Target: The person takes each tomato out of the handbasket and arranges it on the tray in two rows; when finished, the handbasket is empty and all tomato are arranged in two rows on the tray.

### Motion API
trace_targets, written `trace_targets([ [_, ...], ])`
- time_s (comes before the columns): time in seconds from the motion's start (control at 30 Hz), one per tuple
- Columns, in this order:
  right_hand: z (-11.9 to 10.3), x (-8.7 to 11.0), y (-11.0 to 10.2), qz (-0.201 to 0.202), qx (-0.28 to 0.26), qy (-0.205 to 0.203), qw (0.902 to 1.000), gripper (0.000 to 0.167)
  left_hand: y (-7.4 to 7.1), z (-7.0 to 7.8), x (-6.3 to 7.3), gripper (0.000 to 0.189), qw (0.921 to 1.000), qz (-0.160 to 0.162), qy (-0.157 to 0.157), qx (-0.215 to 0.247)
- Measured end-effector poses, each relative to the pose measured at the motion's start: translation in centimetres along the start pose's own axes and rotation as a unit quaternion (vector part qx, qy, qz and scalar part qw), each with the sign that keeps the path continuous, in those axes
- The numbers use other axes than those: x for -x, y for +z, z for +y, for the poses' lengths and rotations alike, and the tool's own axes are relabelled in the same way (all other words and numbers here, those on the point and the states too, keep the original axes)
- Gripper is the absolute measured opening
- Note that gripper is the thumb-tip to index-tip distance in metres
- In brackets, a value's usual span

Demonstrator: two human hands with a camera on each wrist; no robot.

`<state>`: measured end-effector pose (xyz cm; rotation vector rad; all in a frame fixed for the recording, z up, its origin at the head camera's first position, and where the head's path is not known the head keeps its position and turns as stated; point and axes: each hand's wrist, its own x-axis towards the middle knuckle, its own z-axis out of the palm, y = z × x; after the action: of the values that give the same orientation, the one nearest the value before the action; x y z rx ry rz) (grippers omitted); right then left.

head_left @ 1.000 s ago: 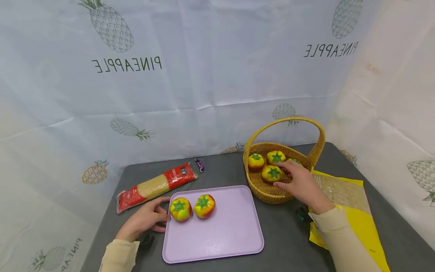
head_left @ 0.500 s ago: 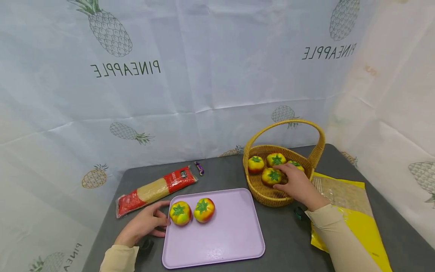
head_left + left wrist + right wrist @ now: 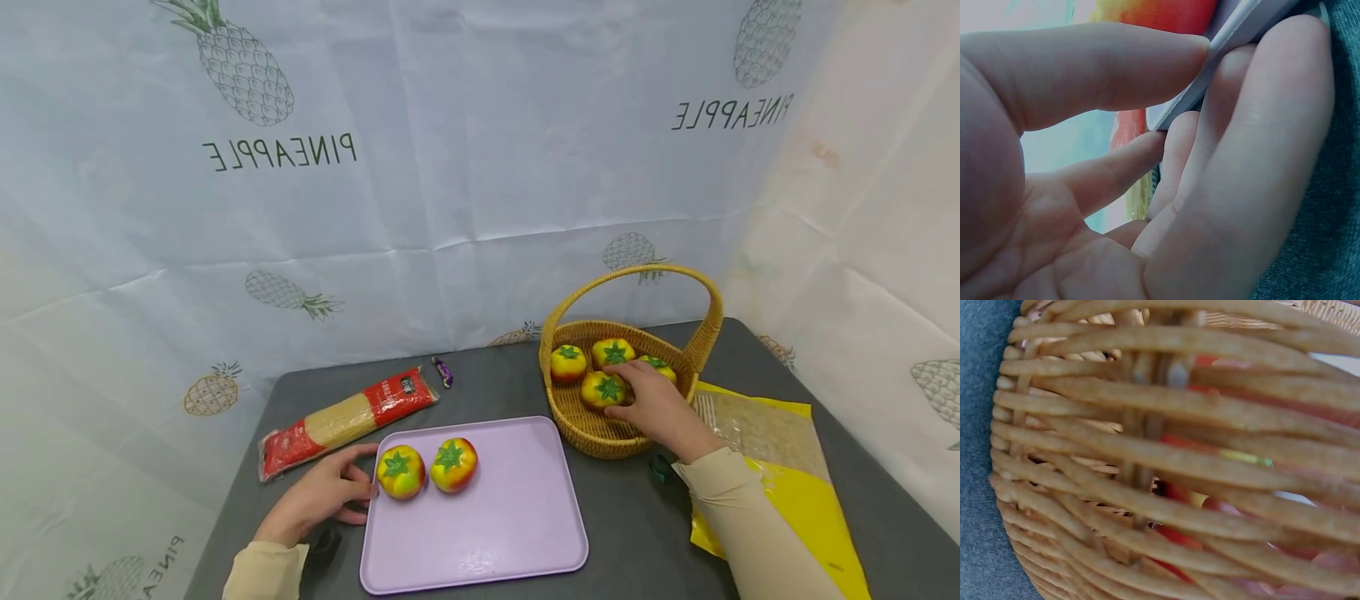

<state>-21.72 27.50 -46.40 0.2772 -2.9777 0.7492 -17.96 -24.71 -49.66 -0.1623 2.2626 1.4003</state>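
Note:
In the head view, my right hand (image 3: 658, 408) reaches into a wicker basket (image 3: 596, 444) and grips the front toy persimmon (image 3: 601, 390), yellow-red with a green leaf top. Several more persimmons lie behind it. The right wrist view is filled by the woven basket wall (image 3: 1085, 444), with red and yellow glimpsed through its gaps. On the left, my left hand (image 3: 324, 493) holds the left rim of a lilac tray (image 3: 510, 517), thumb (image 3: 1166, 69) at the rim and fingers against its outer side. Two persimmons, one at the corner (image 3: 401, 472) and one beside it (image 3: 453, 465), rest on the tray.
A red-ended pack of noodles (image 3: 345, 421) lies behind the tray, with a small purple-wrapped candy (image 3: 443, 372) by its right end. A yellow bag with a clear window (image 3: 795, 500) lies right of the basket, partly under the right forearm. The basket's handle (image 3: 637, 271) arches above.
The right hand's fingers have drawn in around the front persimmon in the basket. The left hand stays at the tray's rim, and the head view has shifted slightly.

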Motion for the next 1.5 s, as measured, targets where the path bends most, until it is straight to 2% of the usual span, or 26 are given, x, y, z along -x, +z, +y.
trace_targets([
  [0.2,-0.1,-0.1,-0.2,-0.008,0.003,0.003,1.0000,0.062,0.1,0.1,0.1,0.076,1.0000,-0.003,0.002,0.000],
  [0.5,-0.2,-0.4,-0.2,-0.020,0.009,0.006,0.9997,0.060,0.2,0.2,-0.1,0.074,0.9999,0.013,-0.002,-0.005],
  [1.0,-0.4,-0.4,-0.6,-0.017,0.017,-0.003,0.9997,0.059,0.1,0.1,-0.2,0.075,1.0000,0.002,0.008,-0.002],
  [1.27,-2.2,0.1,-1.9,-0.004,0.003,-0.024,0.9997,0.061,0.1,0.1,-0.1,0.075,1.0000,0.004,0.007,0.002],
  [1.5,-5.2,1.2,-3.0,0.006,-0.002,-0.046,0.9989,0.063,0.1,0.3,-0.1,0.074,0.9999,0.009,0.000,-0.005],
])
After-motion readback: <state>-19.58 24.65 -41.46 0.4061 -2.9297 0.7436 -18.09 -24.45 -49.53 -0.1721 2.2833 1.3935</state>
